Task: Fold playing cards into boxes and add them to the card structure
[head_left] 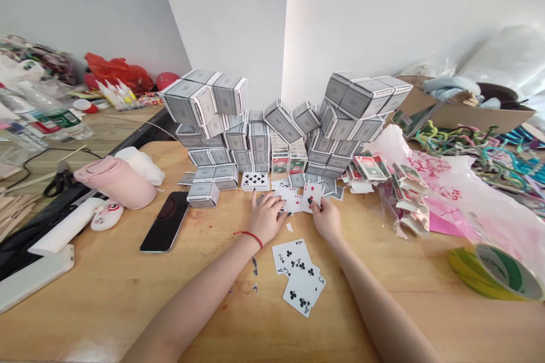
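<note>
My right hand (327, 220) pinches a red diamond playing card (314, 191) between thumb and fingers, just above the table. Fingers spread, my left hand (264, 216) rests beside and partly over several face-up diamond cards (292, 199). Behind its fingertips lies a neat stack of cards with the eight of spades or clubs (255, 180) on top. Nearer me, a few club cards (303, 286) overlap face up. Cubes folded from grey-backed cards (259, 142) are piled behind both hands, forming taller stacks (357, 96) at the right and left.
At left are a phone (165, 222), a pink tumbler (119, 181) and a white power bank (38, 278). Empty card boxes (370, 169) and a plastic bag (451, 181) lie at right, near a roll of green-yellow tape (496, 272). The wall (230, 22) rises behind.
</note>
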Available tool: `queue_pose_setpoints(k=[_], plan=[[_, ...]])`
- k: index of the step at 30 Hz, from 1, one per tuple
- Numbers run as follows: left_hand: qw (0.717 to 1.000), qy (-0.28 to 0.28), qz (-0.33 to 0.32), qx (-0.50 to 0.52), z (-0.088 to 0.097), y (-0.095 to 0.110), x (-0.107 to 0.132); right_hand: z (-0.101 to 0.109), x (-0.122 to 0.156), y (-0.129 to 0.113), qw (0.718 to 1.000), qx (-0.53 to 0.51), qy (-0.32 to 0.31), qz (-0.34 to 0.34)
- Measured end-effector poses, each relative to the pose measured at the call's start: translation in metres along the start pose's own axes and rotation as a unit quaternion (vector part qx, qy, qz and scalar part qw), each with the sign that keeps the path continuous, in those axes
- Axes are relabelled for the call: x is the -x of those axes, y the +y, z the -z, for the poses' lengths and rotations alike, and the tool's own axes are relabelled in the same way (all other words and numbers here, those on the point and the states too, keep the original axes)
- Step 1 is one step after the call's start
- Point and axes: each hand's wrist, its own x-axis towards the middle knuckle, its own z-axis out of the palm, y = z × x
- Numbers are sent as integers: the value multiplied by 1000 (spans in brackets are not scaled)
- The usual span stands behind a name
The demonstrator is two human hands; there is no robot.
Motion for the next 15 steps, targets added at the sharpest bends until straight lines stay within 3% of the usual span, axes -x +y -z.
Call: queue_pose_setpoints(k=[9, 15], plan=[[1000, -21, -13, -4, 1, 3, -1, 2, 3, -6, 998, -20, 44, -31], [997, -23, -75, -22, -2, -2, -3, 2, 2, -5, 998, -25, 56, -19]])
